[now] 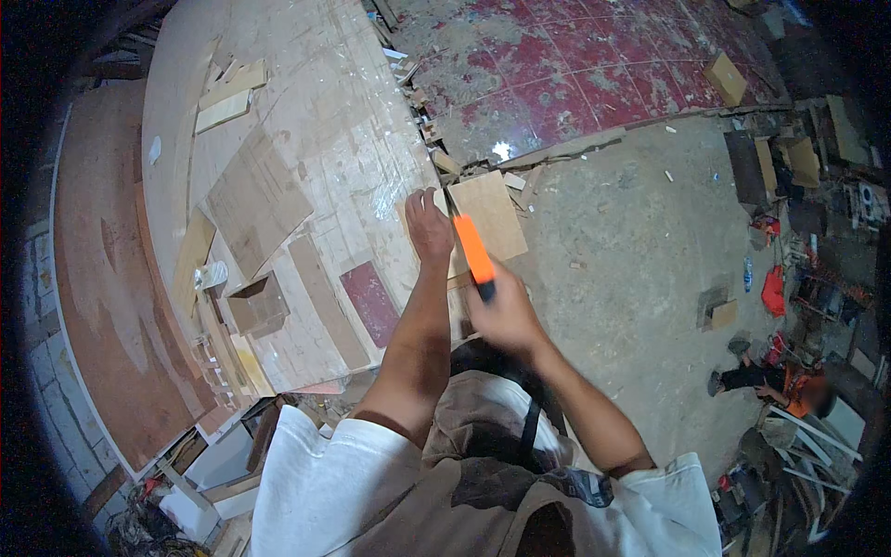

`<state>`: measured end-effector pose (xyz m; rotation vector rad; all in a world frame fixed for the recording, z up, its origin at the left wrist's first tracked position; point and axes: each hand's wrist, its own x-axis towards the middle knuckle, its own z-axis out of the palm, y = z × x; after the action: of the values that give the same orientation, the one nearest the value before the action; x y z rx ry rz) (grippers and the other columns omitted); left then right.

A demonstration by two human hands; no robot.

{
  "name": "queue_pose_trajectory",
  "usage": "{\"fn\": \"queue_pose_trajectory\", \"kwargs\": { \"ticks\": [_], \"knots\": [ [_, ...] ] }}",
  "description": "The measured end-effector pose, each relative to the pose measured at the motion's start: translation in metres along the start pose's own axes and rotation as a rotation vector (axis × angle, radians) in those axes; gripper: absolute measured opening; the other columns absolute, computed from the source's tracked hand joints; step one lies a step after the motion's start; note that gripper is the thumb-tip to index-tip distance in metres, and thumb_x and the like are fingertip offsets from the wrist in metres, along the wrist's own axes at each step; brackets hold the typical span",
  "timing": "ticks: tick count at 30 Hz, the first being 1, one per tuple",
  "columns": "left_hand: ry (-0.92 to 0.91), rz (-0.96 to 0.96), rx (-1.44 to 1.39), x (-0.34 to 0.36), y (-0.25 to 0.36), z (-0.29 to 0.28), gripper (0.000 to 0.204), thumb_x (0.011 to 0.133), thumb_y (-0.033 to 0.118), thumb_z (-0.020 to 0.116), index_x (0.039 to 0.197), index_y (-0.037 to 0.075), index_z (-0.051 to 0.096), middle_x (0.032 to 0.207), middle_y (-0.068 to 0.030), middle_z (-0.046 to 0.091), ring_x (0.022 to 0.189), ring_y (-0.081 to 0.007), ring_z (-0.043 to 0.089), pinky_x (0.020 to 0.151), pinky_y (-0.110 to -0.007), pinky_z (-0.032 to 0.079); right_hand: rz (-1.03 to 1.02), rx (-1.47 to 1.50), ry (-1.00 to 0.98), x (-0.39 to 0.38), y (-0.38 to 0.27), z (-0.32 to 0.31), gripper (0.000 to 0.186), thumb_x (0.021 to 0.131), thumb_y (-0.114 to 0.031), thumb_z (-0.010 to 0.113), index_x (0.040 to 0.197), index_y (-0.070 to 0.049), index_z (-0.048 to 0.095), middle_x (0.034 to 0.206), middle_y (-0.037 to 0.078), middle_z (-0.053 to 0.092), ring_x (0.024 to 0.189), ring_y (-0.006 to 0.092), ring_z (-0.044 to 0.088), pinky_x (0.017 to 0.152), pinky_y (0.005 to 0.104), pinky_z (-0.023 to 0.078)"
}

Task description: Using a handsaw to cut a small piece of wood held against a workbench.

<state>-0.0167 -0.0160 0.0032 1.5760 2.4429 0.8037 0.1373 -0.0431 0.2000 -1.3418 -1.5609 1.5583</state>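
My left hand (pixel 429 226) has its fingers curled over a light plywood board (pixel 492 209) at the edge of the pale worktable (pixel 343 130), pressing it there. My right hand (pixel 506 306), blurred, is closed on an orange-and-black hand tool (pixel 473 246), seemingly a saw, whose thin dark upper end lies on the board just right of my left fingers. The board juts out past the table's right edge. A maroon panel (pixel 369 302) lies left of my left forearm, beside a long brownish strip (pixel 327 302).
Plywood offcuts (pixel 255 200) and a small box (pixel 255 302) lie on the table's left, with a long brown sheet (pixel 111 260) beyond. Concrete floor (pixel 631 223) and red flooring (pixel 585 65) are to the right. A crouching person (pixel 798 390) works at far right among scrap (pixel 807 446).
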Motion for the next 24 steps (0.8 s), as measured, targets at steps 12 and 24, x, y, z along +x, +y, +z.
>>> {"fn": "queue_pose_trajectory", "kwargs": {
  "ticks": [12,24],
  "knots": [
    [0.038,0.083,-0.027,0.004,-0.004,0.008,0.038,0.083,0.01,0.058,0.12,0.001,0.054,0.12,-0.0185,0.052,0.119,-0.0355,0.046,0.103,-0.043,0.039,0.021,-0.018,0.002,0.099,0.037,0.033,0.019,0.082,-0.011,0.058,0.094,0.003,0.057,0.071,0.015,0.059,0.066,0.0184,0.056,0.063,0.0371,0.046],
    [0.01,-0.018,0.029,-0.001,0.001,0.009,0.036,0.082,-0.001,0.051,0.118,0.002,0.056,0.12,-0.0176,0.053,0.119,-0.0346,0.048,0.103,-0.043,0.04,0.054,0.083,-0.087,-0.04,-0.033,-0.021,0.021,0.085,-0.003,0.056,0.105,0.003,0.055,0.078,0.015,0.057,0.073,0.0224,0.06,0.069,0.0341,0.048]
  ]
}}
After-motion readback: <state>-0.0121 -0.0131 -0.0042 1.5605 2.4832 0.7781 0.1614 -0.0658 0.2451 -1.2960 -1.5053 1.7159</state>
